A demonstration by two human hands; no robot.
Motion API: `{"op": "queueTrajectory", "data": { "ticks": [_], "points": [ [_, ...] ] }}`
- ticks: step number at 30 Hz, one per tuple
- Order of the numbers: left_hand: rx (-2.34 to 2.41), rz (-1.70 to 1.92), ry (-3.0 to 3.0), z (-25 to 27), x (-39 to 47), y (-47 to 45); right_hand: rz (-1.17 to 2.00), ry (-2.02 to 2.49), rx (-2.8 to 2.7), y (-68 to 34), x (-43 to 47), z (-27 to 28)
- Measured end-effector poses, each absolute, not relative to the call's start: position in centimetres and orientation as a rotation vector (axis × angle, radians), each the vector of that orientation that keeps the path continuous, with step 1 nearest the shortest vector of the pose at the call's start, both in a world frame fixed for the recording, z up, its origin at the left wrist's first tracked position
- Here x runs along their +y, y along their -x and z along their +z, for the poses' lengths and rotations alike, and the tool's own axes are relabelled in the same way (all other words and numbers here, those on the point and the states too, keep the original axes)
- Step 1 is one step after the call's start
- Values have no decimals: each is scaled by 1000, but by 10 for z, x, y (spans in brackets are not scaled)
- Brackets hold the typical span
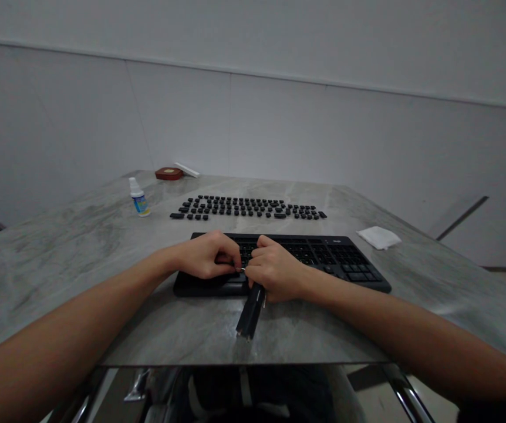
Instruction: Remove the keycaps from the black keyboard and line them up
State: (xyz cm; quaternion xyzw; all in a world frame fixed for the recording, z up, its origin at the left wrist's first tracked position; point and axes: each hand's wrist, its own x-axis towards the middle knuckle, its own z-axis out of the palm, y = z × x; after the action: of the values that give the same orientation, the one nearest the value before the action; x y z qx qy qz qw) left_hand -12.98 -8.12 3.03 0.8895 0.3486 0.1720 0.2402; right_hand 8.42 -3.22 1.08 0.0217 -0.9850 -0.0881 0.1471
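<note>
A black keyboard (361, 269) lies flat across the near part of the table, and bare key sockets show over much of it. My right hand (277, 271) is closed around a long black spacebar keycap (251, 312), which slants down toward the table's near edge. Thin metal wire (242, 269) pokes out by the right fingertips. Fingers of my left hand (206, 255) are pinched together at that wire, above the keyboard's left half. Exactly what sits between the left fingertips is too small to tell.
Behind the keyboard, loose black keycaps (244, 210) are laid out in rows. A white spray bottle (139, 198) with a blue label stands at left. Farther back are a reddish-brown case (168, 174) and a white flat object (186, 170). A folded white cloth (378, 237) lies right.
</note>
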Motion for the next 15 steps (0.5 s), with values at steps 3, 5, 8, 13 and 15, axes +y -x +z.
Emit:
{"op": "queueTrajectory", "data": {
  "ticks": [3,5,8,13,15],
  "points": [
    [948,478,-2432,28,-80,130,-264,-55,-2844,-84,-34,11],
    [920,480,-2443,26,-80,130,-272,-45,-2854,-83,-35,12],
    [888,497,-2475,25,-79,129,-286,-12,-2882,-82,-38,12],
    [924,536,-2497,27,-75,129,-5,207,-2857,-80,-37,8],
    [950,537,-2484,28,-74,129,253,358,-2797,-79,-36,5]
  ]
}}
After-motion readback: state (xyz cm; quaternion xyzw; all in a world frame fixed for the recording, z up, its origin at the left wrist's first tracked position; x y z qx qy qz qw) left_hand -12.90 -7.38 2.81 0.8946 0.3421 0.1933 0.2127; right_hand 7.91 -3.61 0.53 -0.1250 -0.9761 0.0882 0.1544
